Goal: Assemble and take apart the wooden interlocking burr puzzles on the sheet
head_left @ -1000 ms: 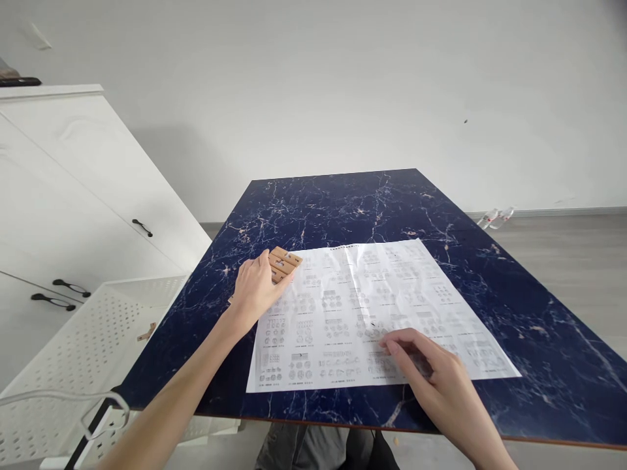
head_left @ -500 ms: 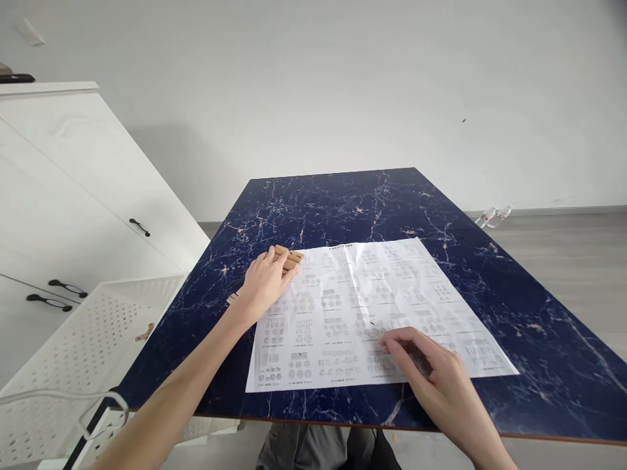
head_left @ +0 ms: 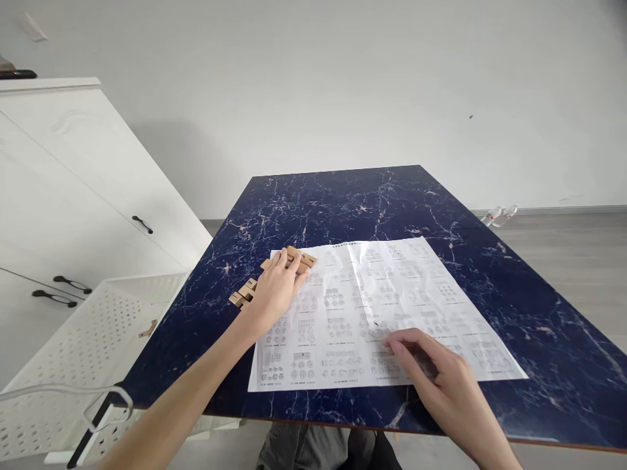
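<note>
Over the far left corner of the printed sheet (head_left: 343, 385), the left hand (head_left: 275, 290) lies across wooden pieces (head_left: 307, 260), fingers slightly spread and thumb out to the side. Its palm and fingers cover much of them, so I cannot tell how many lie beneath, or whether they are gripped or merely pressed. More wooden pieces (head_left: 243, 293) show beside the wrist, on the desk (head_left: 333, 202) just left of the sheet; the wrist cuts off part of this group, and the dark marks on their ends are too small to read with certainty.

The right hand (head_left: 434, 365) is at the sheet's near edge, loosely curled with a gap between thumb and forefinger, holding nothing that shows; its other fingers are mostly hidden. The sheet's fine print is illegible. Past the desk's right edge, clear bottles (head_left: 499, 215) are partly hidden by it.
</note>
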`<state>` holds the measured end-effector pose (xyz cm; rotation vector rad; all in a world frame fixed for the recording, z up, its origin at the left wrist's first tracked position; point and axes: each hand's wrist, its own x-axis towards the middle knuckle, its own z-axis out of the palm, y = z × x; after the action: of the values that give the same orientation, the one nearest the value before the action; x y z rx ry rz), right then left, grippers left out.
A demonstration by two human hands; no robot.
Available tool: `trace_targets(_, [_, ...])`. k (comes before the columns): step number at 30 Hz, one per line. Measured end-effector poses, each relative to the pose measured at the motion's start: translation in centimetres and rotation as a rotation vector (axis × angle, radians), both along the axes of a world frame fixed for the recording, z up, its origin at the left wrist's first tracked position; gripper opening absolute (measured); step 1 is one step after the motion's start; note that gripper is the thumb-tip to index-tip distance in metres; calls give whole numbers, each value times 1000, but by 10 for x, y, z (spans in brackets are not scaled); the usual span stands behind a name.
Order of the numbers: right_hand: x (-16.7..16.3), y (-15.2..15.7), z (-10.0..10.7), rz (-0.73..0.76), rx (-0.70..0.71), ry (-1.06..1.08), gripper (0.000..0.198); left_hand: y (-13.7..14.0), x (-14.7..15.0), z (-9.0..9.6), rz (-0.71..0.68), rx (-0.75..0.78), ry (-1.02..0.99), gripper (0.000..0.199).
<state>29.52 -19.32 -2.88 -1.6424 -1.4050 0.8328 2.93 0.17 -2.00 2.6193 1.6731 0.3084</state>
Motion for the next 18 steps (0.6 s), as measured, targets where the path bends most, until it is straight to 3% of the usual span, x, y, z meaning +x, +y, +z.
trace_targets(11, [1, 1, 0, 11, -11, 34, 35, -31, 22, 4, -113, -29, 2, 59])
trace_targets(18, [3, 1, 2, 29, -37, 34, 36, -51, 32, -1, -281, -41, -52, 61])
